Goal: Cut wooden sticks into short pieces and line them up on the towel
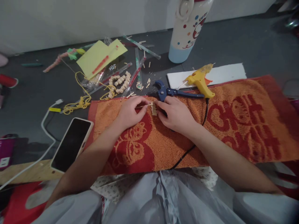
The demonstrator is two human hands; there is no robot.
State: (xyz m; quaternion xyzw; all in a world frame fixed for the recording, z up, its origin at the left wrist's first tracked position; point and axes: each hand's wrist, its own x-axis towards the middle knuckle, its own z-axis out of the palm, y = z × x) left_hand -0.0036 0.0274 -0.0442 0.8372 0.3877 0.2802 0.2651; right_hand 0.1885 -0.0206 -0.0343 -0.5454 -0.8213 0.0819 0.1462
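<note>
Both my hands rest on an orange and red towel [233,124] spread before me. My left hand [130,112] pinches a thin wooden stick [143,106] that points right. My right hand [175,113] is closed on a small row of short wooden pieces [154,109] joined side by side, and the stick's tip meets that row. A blue-handled cutter [170,92] lies just beyond my right hand. A yellow glue gun [200,80] stands on the towel's far edge, its black cord running back under my right wrist.
A phone [71,143] with a white cable lies at the left. On the grey floor beyond are yellow paper [98,57], yellow string [79,102], a curved band of wooden pieces [120,81], plastic-wrapped sticks, a white board [224,74] and a decorated bottle [189,28].
</note>
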